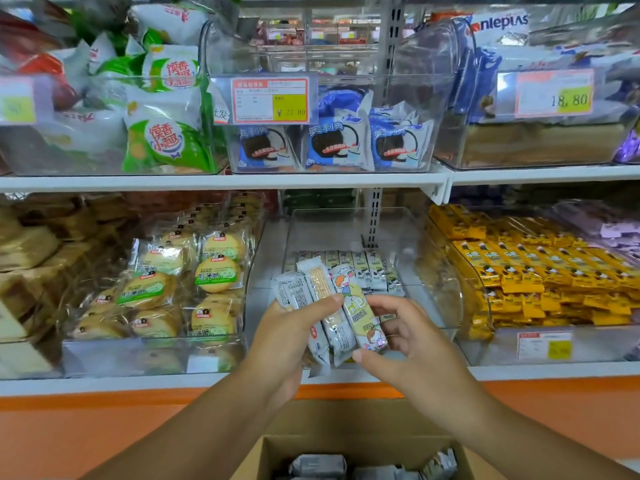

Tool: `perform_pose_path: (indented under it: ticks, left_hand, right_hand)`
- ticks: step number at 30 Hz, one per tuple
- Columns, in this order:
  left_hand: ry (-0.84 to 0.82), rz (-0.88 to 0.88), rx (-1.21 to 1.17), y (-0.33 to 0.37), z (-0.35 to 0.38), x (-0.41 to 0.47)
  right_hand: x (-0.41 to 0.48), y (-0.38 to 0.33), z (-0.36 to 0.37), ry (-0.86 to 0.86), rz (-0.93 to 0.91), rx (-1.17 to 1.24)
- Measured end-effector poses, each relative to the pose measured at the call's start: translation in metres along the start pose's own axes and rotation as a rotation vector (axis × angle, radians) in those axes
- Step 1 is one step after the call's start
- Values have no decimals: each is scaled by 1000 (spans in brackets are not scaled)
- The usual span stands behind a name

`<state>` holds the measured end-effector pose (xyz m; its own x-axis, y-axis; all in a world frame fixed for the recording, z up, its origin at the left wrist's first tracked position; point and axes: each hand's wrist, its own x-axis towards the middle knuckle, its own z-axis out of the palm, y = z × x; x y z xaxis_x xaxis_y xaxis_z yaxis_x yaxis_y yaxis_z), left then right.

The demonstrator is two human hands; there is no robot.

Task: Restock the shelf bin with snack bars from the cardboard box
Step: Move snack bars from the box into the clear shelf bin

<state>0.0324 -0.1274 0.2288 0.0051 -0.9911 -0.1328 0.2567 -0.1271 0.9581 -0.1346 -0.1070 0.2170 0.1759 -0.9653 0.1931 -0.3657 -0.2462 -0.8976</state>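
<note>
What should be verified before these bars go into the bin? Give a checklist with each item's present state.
1. Left hand grip on the snack bars: ok, the thumb is pressed across the bundle.
2. Right hand grip: ok, fingers and thumb are curled round the rightmost bar.
3. Room in the shelf bin: ok, only a row of bars stands at the back.
4. Bundle squared up: not ok, the bars are fanned out unevenly.
5. Same product as the row: cannot tell, the print is too small.
6. Stock left in the cardboard box: ok, packets show inside.
</note>
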Motion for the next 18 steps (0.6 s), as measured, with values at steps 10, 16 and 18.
perform_pose_path:
  ticks: [10,16,18]
  left_hand:
    - [122,84,118,28,-21,12]
    - [172,188,247,48,-35,14]
    - [169,185,286,49,-42,15]
  right_hand:
    - [26,-8,-30,280,54,-293]
    - [95,13,-34,380,253,-427]
    - [114,20,-26,407,310,-434]
